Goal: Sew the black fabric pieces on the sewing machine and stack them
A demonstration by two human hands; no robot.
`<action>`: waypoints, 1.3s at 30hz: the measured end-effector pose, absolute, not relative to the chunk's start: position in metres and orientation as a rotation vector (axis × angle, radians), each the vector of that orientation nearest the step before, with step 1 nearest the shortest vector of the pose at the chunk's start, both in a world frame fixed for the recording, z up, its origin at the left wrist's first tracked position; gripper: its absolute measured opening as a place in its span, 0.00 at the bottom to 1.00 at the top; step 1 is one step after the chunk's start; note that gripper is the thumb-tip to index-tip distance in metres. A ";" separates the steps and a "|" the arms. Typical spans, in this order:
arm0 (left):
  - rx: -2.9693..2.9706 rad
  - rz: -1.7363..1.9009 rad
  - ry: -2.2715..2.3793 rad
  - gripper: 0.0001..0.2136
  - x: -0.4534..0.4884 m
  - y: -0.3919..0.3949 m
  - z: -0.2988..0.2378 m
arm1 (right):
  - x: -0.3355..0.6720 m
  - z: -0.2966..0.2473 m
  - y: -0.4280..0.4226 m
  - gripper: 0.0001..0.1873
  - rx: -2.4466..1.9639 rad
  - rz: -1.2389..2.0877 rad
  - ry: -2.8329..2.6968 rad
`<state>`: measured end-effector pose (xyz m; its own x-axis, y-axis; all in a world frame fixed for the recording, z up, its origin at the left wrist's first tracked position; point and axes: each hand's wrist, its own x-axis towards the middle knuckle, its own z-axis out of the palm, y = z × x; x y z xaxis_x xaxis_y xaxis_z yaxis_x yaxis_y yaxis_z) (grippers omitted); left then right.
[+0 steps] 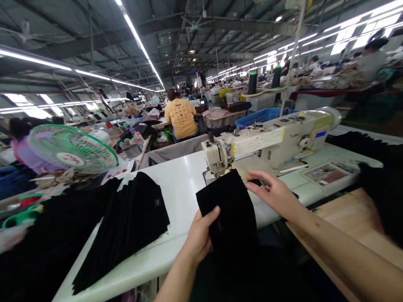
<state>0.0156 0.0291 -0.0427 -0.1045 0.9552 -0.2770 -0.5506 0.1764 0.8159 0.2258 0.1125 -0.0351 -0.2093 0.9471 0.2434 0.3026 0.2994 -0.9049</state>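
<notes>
My left hand (201,235) grips a black fabric piece (231,209) by its left edge, thumb on top and fingers underneath. The piece is tilted up in front of the sewing machine (261,142), its top edge close to the needle area. To the right of the fabric, my right hand (270,191) has thumb and fingers drawn together around something small and dark, too hidden to name. On the white table (179,180) to the left lies a stack of black fabric pieces (135,218), the top one with a small label.
A parts tray (329,176) sits at the machine's right. Dark cloth lies at the far right and left. A green fan (74,149) stands left, a blue basket (267,116) behind the machine. A person in a yellow shirt (181,115) sits ahead.
</notes>
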 end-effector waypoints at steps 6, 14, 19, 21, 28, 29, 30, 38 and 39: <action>0.248 1.669 0.825 0.15 0.005 0.035 -0.034 | 0.228 -0.055 0.108 0.20 -1.044 1.701 -1.760; 0.644 1.600 0.784 0.27 -0.044 0.032 -0.035 | 0.249 -0.032 0.118 0.24 -1.076 1.372 -1.494; 1.467 1.014 1.168 0.21 -0.006 0.032 -0.013 | 0.239 -0.028 0.097 0.16 -0.981 1.252 -1.913; 1.613 0.860 1.222 0.16 0.019 0.032 -0.009 | 0.235 -0.028 0.089 0.14 -0.958 1.227 -1.958; 1.660 0.826 1.273 0.10 0.042 0.037 -0.013 | 0.247 -0.016 0.092 0.21 -0.862 1.523 -1.872; 1.655 0.815 1.266 0.10 0.040 0.036 -0.013 | 0.247 -0.014 0.093 0.21 -0.865 1.551 -1.878; 1.656 0.800 1.260 0.10 0.038 0.036 -0.013 | 0.248 -0.013 0.093 0.22 -0.865 1.576 -1.892; 1.722 0.639 1.201 0.11 0.030 0.038 -0.013 | 0.248 -0.010 0.092 0.18 -0.803 1.760 -2.001; 1.725 0.631 1.198 0.11 0.030 0.039 -0.013 | 0.248 -0.009 0.092 0.18 -0.820 1.781 -1.994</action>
